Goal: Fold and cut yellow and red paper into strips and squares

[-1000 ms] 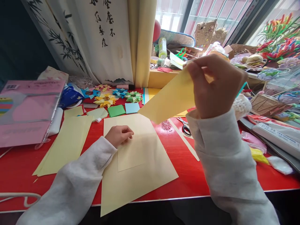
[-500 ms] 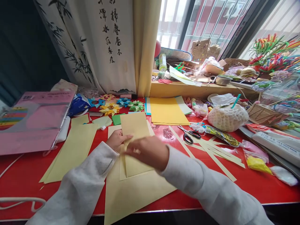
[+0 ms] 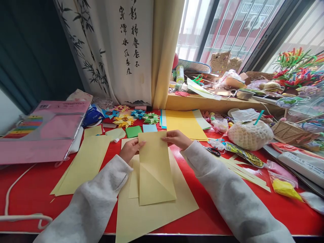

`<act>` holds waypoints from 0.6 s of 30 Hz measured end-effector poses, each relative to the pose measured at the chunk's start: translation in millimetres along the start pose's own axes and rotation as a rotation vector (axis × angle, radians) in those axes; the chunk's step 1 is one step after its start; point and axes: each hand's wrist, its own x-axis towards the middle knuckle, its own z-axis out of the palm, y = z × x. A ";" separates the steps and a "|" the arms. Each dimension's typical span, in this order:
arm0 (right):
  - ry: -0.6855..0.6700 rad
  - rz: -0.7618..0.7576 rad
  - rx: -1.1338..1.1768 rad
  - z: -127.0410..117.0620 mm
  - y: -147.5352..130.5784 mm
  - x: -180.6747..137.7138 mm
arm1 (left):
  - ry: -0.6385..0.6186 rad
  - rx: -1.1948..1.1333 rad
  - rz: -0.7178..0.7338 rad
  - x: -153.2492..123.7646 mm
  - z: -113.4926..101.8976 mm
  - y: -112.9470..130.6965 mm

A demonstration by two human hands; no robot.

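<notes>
Since the frame 0.5 s ago, the R hand [image 3: 176, 139] has moved from across the middle of the cream paper rectangle [image 3: 155, 165] up to its upper R edge; the L hand [image 3: 129, 150] remains at the L edge. Now both hands are closed in a narrow pinch on this same rectangle: the L thumb lies on its front near the upper L edge, and the R fingers grip close to the top R corner. The 2 grips are opposite, prob. to keep the paper flat and straight; the lower part is left free, so the diagonal crease there can be seen.

As for position, the rectangle is btw. the 2 hands and extends below them, toward the person. Its lower end is above the large cream sheet [image 3: 131, 219], partly covering a smaller cream piece [image 3: 134, 182]; whether it touches them, I can't tell. The large sheet prob. serves as clean work base on the red tabletop [image 3: 101, 216]. The stack of cream paper [image 3: 84, 165] lies to the L, apart from the work, prob. for easy reach.
</notes>
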 end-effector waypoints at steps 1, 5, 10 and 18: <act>-0.022 0.000 0.008 0.0 0.2 0.2 | 0.035 0.004 0.033 0.6 -1.7 0.7; -0.050 0.016 0.021 -0.4 1.5 2.3 | 0.142 0.027 0.094 1.9 -5.9 2.6; 0.078 -0.061 0.006 -0.3 -0.1 2.8 | 0.105 0.021 0.111 1.5 -3.5 2.7; 0.162 -0.144 -0.350 -3.3 -8.0 -3.9 | 0.151 0.042 0.173 2.7 -4.0 -1.8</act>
